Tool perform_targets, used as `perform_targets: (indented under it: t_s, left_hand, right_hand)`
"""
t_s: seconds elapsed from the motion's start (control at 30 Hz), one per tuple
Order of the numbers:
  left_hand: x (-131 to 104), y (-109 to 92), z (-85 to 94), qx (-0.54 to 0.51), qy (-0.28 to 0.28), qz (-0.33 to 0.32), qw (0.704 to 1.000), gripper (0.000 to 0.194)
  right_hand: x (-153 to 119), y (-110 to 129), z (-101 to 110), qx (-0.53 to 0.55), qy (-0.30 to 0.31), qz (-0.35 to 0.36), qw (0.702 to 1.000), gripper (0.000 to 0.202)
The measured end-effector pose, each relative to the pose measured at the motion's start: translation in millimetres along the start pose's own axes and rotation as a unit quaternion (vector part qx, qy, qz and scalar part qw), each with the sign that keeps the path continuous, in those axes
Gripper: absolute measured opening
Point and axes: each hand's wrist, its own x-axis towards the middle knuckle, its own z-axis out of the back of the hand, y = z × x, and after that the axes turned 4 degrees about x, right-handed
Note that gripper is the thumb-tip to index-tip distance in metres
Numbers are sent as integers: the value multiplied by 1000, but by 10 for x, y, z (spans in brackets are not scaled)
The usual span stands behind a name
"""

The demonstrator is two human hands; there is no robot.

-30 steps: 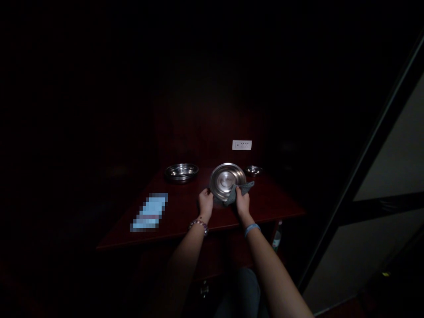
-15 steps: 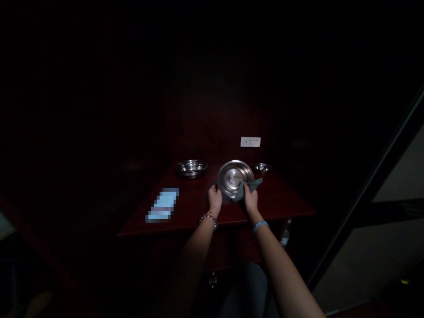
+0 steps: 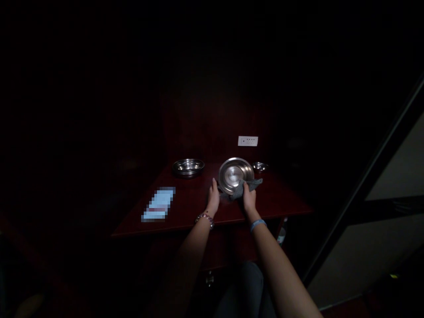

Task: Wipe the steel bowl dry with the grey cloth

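A shiny metal bowl (image 3: 234, 171) is tilted up above the table, its inside facing me. My right hand (image 3: 249, 196) grips its lower right rim through a grey cloth (image 3: 239, 190), thumb on the inner side. A corner of the cloth sticks out to the right. Just left of the bowl, my left hand (image 3: 213, 196) has its fingers stretched out, close to the rim. Whether those fingertips touch the bowl I cannot tell.
Stacked metal bowls (image 3: 188, 168) stand at the back left of the dark red table (image 3: 185, 212). A small metal bowl (image 3: 260, 167) sits at the back right. A blurred-out light blue object (image 3: 159, 204) lies front left. Behind is a wall socket (image 3: 247, 141); a bottle (image 3: 282, 232) stands below the table's right side.
My left hand's curled fingers have straightened and come off their hold on the bowl's rim. My right hand keeps hold of bowl and cloth. The whole view has shifted slightly.
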Motion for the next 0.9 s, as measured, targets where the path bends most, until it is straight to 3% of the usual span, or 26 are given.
perform_targets:
  t_s: [0.1, 0.2, 0.37, 0.57, 0.7, 0.8, 0.9]
  left_hand:
    - [-52, -43, -44, -16, 80, 29, 996, 48]
    - [-111, -98, -85, -3, 132, 2, 991, 48]
    - [-132, -142, -84, 7, 98, 1, 995, 39]
    - [-77, -122, -47, -16, 27, 40, 999, 29]
    - [-72, -167, -34, -44, -5, -16, 999, 33]
    - [-95, -199, -51, -46, 11, -57, 997, 41]
    - [-129, -186, -84, -28, 64, -44, 997, 54]
  right_hand:
    - [11, -25, -2, 7, 8, 13, 1000, 40]
    - [8, -38, -5, 9, 32, 16, 999, 39]
    - [-4, -54, -13, 0, 80, 12, 997, 38]
    - [-3, -59, -37, 12, 66, 13, 998, 37]
    - [-12, -45, -43, 43, 66, 25, 997, 40]
    - [-6, -53, -33, 41, 51, 13, 998, 40]
    - [17, -72, -20, 46, 18, 6, 999, 42]
